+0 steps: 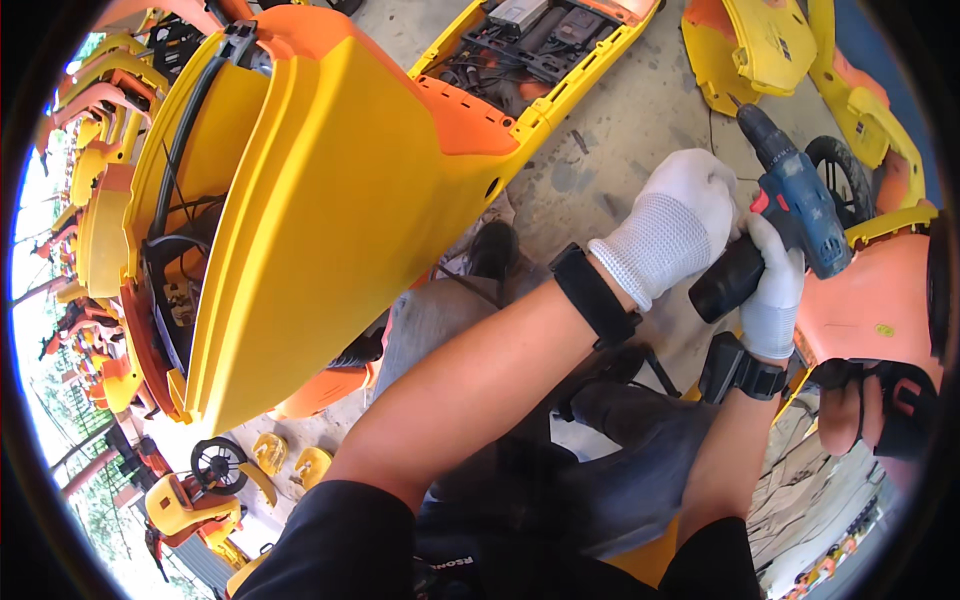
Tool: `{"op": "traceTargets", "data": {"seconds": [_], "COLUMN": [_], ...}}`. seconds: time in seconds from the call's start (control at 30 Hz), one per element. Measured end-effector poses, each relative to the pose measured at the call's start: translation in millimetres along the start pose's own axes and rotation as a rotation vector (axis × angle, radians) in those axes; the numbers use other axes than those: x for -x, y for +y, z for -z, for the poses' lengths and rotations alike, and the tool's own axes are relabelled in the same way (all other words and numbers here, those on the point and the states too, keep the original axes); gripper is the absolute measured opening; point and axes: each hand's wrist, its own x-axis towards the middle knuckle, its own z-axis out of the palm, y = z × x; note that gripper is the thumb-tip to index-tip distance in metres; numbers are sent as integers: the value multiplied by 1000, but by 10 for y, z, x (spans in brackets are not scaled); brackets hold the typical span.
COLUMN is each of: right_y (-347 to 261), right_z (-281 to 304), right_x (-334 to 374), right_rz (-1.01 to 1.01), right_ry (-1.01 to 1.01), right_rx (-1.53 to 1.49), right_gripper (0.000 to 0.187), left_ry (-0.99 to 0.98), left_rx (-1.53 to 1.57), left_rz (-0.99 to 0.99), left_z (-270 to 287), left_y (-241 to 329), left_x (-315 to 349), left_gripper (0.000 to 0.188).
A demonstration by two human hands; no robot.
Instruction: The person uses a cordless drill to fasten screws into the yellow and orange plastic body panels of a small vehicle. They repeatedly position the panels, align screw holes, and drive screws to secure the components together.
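Observation:
My right hand (775, 290), in a white knit glove, is closed round the handle of a blue and black cordless drill (812, 215). The drill's bit points up and away, and its black battery (727, 278) juts toward the left. Just left of the drill, my gloved left hand (690, 205) is closed with its fingers curled in; whatever they may hold is hidden. To the left of both hands stands a scooter with a large yellow body panel (330, 200). Beyond it, a long yellow-edged compartment (530, 50) lies open, showing dark electronic parts and cables.
Loose yellow panels (755, 50) lie at the far right, near a black wheel (840, 180). An orange panel (875, 305) is close on the right. Many yellow and orange scooters (105, 190) line the left side. Small yellow parts (312, 466) rest on the concrete floor (620, 130).

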Motion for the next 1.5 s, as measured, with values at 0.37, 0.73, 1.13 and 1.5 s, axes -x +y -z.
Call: {"op": "traceTargets", "data": {"seconds": [0.37,0.73,1.13,1.5], "right_y": [-92,-237,-359,-301], "right_z": [-168,-142,-128,-47], "right_x": [184,287,483,440], "right_rz": [53,40,-3,148], "right_ry": [-85,-288,-299,-283], "right_rx": [-16,-158,63,121], "right_gripper": [41,47,54,48], "left_ry": [-75,153,49,12], "left_rx": [-128,117,253,238], "left_rz": [-219,-101,-81,-41], "left_z": [157,647,927,923], "left_y": [216,501,525,575], "left_x": [75,78,44,69], "left_gripper": [23,23,21,23]}}
